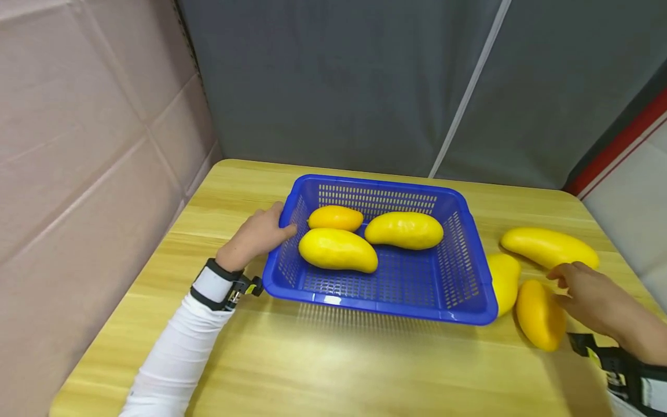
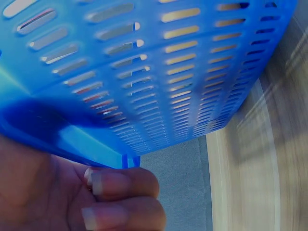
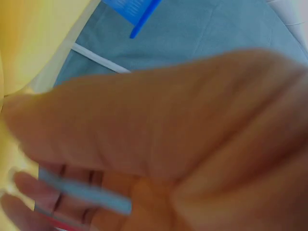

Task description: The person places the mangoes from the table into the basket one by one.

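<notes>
your left hand (image 1: 257, 233) grips the left rim of the blue basket (image 1: 380, 311), thumb over the edge and fingers curled beneath it. the basket is on the wooden table (image 1: 312, 370), with three mangoes inside: a little orange mango (image 1: 335, 218) at back left, a front yellow mango (image 1: 339, 250) just before it, and a plump yellow mango (image 1: 403, 230) to the right. your right hand (image 1: 599, 298), loosely bent and partly open, has hold of nothing; it's at the loose orange mango (image 1: 535, 321), though whether they touch you can't tell. a half-hidden yellow mango (image 1: 505, 281) lies beside the basket, a long yellow mango (image 1: 539, 242) farther back.
</notes>
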The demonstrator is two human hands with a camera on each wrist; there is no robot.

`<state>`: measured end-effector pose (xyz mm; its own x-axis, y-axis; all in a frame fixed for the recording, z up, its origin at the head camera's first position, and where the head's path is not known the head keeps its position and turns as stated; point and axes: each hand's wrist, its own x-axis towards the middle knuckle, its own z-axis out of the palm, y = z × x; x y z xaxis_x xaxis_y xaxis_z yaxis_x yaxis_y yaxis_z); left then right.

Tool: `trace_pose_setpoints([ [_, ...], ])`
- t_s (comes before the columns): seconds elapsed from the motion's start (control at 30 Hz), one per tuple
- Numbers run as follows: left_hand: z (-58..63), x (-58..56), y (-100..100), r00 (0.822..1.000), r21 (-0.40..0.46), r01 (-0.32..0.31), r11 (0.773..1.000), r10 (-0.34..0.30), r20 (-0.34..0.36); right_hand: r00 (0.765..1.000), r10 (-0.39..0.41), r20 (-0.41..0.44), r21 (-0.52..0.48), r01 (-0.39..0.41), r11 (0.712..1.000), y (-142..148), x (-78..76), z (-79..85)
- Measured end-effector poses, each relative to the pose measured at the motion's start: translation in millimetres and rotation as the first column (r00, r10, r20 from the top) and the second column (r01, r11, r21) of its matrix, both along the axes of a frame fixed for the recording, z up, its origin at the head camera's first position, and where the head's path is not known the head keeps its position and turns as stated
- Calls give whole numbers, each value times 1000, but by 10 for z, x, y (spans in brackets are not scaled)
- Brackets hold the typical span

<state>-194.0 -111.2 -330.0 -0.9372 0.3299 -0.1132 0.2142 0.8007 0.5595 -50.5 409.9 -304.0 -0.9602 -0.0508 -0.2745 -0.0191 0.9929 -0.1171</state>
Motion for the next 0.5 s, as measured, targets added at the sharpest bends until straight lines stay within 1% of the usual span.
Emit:
trace_pose_setpoints([
  [0.07, 5, 4, 2, 1000, 4, -1, 1000, 1, 8, 998, 46, -30, -5, -46, 999, 19, 26, -44],
  [0.13, -1, 6, 5, 1000, 13, -6, 1000, 6, 19, 992, 110, -55, 7, -109, 994, 36, 48, -102],
  [0.23, -3, 10, 10, 1000, 23, -9, 1000, 9, 20, 984, 158, -79, -12, -159, 987, 64, 79, -166],
  [0.3, -6, 6, 16, 1000, 31, -12, 999, 11, 21, 980, 177, -92, -18, -179, 984, 60, 96, -172],
  [0.37, -5, 4, 20, 999, 43, -13, 999, 12, 30, 980, 179, -91, -41, -184, 982, 64, 107, -172],
  [0.5, -5, 1, 27, 998, 70, -17, 997, 12, 67, 985, 163, -55, -57, -166, 984, 71, 110, -194],
])
